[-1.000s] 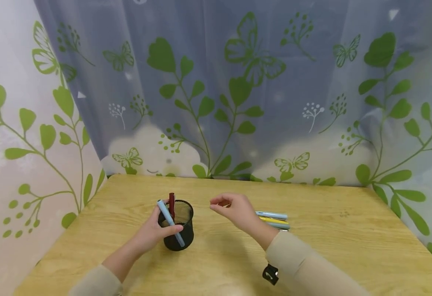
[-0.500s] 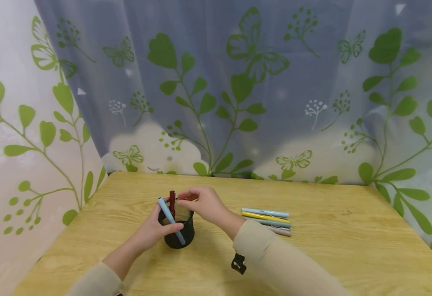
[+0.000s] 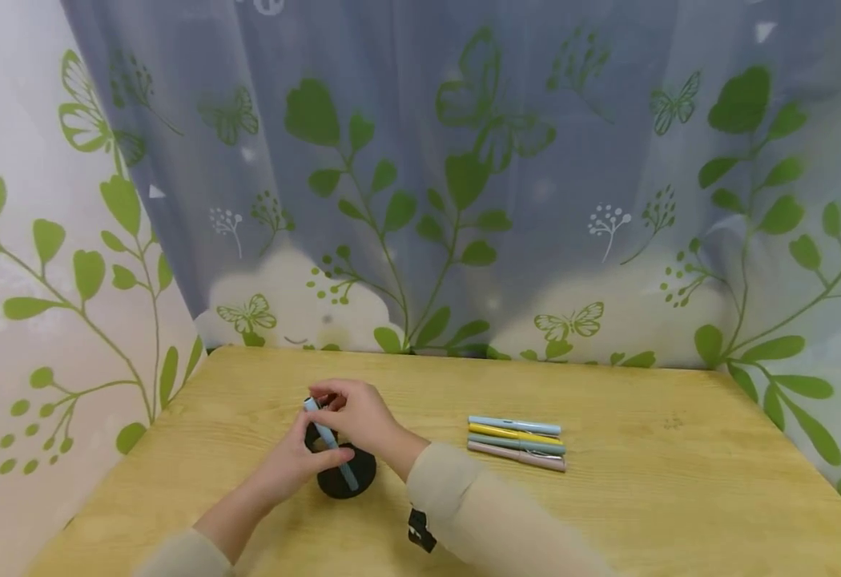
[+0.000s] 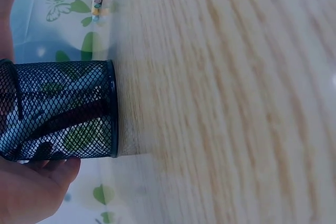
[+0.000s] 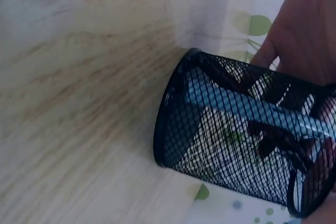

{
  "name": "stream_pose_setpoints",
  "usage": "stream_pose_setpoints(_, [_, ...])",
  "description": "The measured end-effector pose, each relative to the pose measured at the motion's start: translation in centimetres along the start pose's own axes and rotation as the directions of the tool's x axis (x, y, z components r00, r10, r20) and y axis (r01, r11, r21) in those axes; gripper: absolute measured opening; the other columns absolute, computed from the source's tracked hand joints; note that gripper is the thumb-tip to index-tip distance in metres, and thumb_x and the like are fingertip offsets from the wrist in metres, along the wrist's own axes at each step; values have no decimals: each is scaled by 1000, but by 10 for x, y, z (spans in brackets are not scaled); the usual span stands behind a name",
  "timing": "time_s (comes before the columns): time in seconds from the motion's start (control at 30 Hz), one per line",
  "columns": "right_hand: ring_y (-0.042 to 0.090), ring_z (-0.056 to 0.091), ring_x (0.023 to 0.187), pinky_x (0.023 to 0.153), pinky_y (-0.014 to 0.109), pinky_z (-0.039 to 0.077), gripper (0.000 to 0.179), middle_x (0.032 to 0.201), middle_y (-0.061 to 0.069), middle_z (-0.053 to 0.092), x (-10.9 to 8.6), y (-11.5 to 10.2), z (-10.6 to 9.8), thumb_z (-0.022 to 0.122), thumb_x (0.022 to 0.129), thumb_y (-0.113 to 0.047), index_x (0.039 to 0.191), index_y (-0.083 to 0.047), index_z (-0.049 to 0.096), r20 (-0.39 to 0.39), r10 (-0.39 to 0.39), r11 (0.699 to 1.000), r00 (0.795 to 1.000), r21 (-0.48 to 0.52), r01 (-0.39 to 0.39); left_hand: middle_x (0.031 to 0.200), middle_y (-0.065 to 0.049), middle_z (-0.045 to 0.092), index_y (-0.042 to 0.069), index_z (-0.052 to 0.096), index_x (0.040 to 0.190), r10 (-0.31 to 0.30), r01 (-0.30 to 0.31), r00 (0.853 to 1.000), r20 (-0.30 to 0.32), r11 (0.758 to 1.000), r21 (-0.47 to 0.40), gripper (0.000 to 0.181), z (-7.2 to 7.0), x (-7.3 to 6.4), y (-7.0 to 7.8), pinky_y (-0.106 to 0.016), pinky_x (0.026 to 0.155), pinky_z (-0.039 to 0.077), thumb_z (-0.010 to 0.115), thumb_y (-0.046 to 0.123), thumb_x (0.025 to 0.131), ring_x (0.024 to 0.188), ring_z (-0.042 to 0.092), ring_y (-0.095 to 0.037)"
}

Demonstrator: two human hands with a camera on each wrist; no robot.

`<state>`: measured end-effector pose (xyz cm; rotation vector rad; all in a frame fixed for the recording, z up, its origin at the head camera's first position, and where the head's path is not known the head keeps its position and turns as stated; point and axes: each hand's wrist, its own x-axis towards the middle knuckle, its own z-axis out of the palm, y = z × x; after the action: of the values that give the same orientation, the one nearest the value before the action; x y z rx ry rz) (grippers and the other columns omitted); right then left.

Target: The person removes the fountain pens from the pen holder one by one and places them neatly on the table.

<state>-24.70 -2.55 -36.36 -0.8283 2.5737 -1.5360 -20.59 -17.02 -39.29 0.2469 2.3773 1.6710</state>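
Observation:
My left hand [image 3: 287,465] grips the side of a black mesh pen holder [image 3: 361,477], its thumb along the near side. Inside the holder leans a light blue pen [image 3: 328,437], its top above the rim. With thumb and index finger, my right hand [image 3: 363,418] pinches at the top of this pen. Its palm hangs over the holder's mouth and covers the dark red pen in the head view. Through the mesh, that dark red pen [image 4: 84,115] shows slanted in the left wrist view. The holder stands upright on the table.
To the right on the wooden table [image 3: 644,481] lie several pens side by side: a light blue one [image 3: 514,425], a yellow one [image 3: 510,433], a grey-green one [image 3: 510,442] and a pinkish one [image 3: 517,457]. A patterned curtain [image 3: 406,200] hangs behind the table.
My right hand has moved left from beside the loose pens, over the holder, to the top of the light blue pen inside. My left hand keeps its grip on the holder.

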Motion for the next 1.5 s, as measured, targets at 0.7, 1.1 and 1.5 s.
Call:
stream_pose_setpoints(0.7, [5, 52, 70, 60, 19, 45, 27, 89, -7, 60, -11, -11, -20, 68, 86, -20, 112, -13, 68, 108, -31, 994, 994, -104, 42, 153, -20, -1, 12, 1, 149, 9, -8, 1000, -26, 999, 41, 100, 0, -5, 2, -65, 99, 20, 72, 35, 82, 137, 1, -43])
stream_pose_setpoints(1.1, [2, 57, 65, 60, 21, 47, 19, 84, -10, 65, -40, -26, -59, 71, 84, -20, 101, -12, 71, 142, -9, 975, 990, -218, 40, 148, -20, 23, 16, 16, 146, 30, -27, 997, -65, 998, 48, 90, 6, -3, -1, -58, 97, 32, 75, 33, 80, 134, 21, -41])
stream_pose_setpoints(1.5, [4, 62, 72, 62, 23, 50, 16, 88, -6, 65, -52, -18, -83, 72, 83, -20, 97, -14, 71, 67, -2, 985, 998, -173, 14, 143, -17, 35, 14, 16, 146, 47, -47, 996, -73, 999, 13, 90, 5, 4, -1, -52, 98, 33, 75, 29, 80, 128, 35, -35])
